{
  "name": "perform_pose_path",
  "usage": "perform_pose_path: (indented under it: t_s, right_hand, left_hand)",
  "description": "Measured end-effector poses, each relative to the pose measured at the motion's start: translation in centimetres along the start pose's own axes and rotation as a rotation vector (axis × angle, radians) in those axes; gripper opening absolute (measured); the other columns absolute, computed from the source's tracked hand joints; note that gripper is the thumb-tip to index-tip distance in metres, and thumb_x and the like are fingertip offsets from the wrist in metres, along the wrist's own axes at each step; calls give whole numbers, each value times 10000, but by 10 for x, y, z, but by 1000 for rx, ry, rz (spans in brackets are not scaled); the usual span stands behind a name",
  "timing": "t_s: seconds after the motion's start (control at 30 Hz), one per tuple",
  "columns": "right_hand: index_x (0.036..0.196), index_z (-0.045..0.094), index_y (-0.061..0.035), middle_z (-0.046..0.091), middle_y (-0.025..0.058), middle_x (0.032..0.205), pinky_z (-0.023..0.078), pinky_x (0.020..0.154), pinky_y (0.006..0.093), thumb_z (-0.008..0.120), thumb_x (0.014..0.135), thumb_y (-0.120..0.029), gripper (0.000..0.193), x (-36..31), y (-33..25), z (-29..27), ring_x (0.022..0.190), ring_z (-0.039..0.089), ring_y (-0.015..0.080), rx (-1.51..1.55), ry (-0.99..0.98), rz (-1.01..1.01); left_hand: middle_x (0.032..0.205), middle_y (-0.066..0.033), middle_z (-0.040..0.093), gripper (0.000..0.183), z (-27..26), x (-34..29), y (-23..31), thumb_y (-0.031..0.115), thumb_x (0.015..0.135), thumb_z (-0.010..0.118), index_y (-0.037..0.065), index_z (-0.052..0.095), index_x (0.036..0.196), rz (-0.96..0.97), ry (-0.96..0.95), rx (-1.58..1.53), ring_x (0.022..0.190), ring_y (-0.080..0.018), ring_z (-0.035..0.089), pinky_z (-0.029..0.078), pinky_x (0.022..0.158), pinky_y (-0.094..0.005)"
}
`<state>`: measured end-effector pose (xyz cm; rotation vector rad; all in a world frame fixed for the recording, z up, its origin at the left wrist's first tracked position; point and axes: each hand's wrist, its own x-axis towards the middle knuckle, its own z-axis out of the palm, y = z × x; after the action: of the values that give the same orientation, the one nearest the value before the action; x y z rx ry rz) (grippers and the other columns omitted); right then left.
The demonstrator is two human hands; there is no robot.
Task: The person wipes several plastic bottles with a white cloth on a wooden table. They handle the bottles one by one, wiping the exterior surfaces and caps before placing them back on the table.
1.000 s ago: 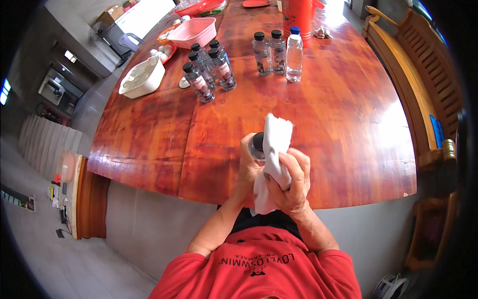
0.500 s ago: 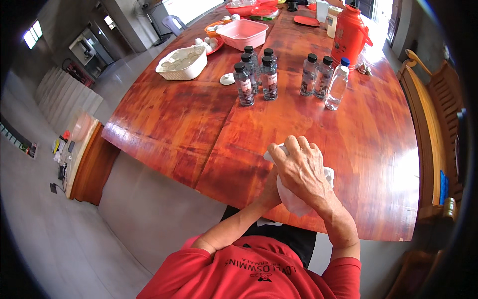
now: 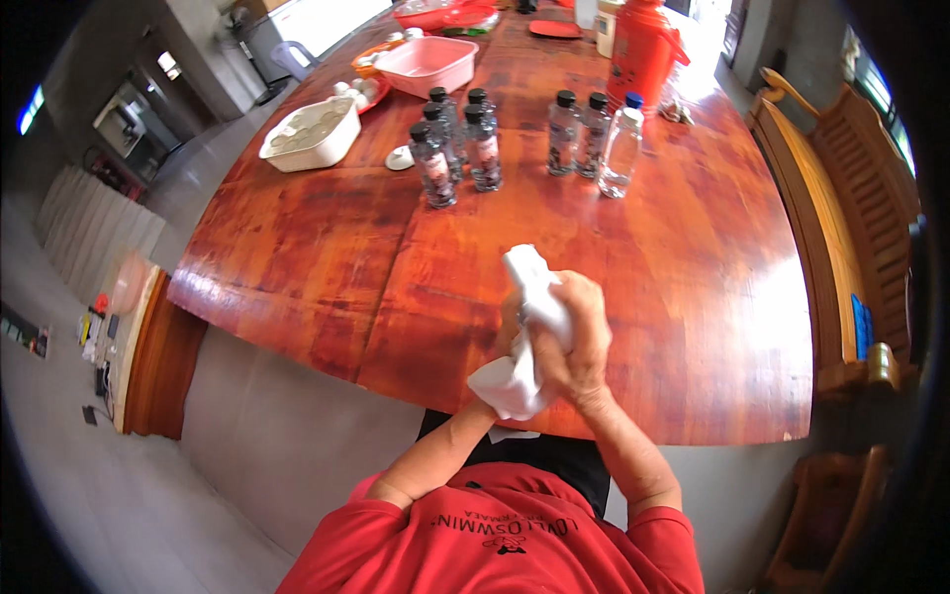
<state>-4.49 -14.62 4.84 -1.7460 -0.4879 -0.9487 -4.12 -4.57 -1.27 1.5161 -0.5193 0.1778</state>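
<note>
Both hands grip a crumpled white cloth [image 3: 515,386] above the near edge of the table. My right hand [image 3: 582,332] is closed around its right side, fingers wrapped over it. Mostly behind the cloth, my left hand [image 3: 509,322] is closed on it from the left. One end of the cloth sticks up past the hands and another part hangs below them. Whether anything is wrapped inside, I cannot tell. Beyond the hands stand several dark-capped labelled bottles [image 3: 433,170], more dark-capped bottles [image 3: 562,139], and a clear bottle [image 3: 620,153] without a label.
The reddish wooden table [image 3: 475,238] also bears a white basket [image 3: 315,158], a small white lid [image 3: 399,158], a pink basin [image 3: 430,74], a plate of white round items [image 3: 361,94] and a red thermos [image 3: 638,49]. A wooden bench [image 3: 821,228] stands along the right.
The hands have turned the cloth and shifted slightly left; it now stands upright between them, where before my right hand lay over the top. The whole view has shifted a little.
</note>
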Motion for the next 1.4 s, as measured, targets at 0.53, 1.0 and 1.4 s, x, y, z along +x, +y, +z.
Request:
perform_pose_path:
  t_s: [0.53, 1.0, 1.4]
  right_hand:
    - [1174, 521, -35, 582, 42, 994, 456, 802, 276, 549, 910, -108, 275, 5, 15, -46, 938, 537, 115, 261, 104, 708]
    - [1189, 532, -27, 572, 146, 990, 447, 845, 331, 520, 917, -94, 280, -52, 39, -12, 927, 564, 265, 211, 10, 510]
    - [1173, 543, -9, 609, 134, 1034, 459, 848, 308, 538, 902, -109, 289, -14, -5, -62, 974, 594, 205, -57, -8, 473]
  left_hand:
    - [1064, -60, 515, 609, -10, 11, -3, 45, 751, 747, 78, 344, 1207, -78, -57, 41, 928, -144, 546, 488, 798, -300]
    - [1125, -57, 465, 700, -13, 15, -1, -28, 713, 716, 95, 288, 1253, -72, -100, 16, 988, -140, 520, 474, 848, -303]
    - [1113, -58, 541, 644, -29, 20, -3, -10, 711, 727, 48, 397, 1261, -204, 9, -222, 939, -115, 551, 465, 857, -280]
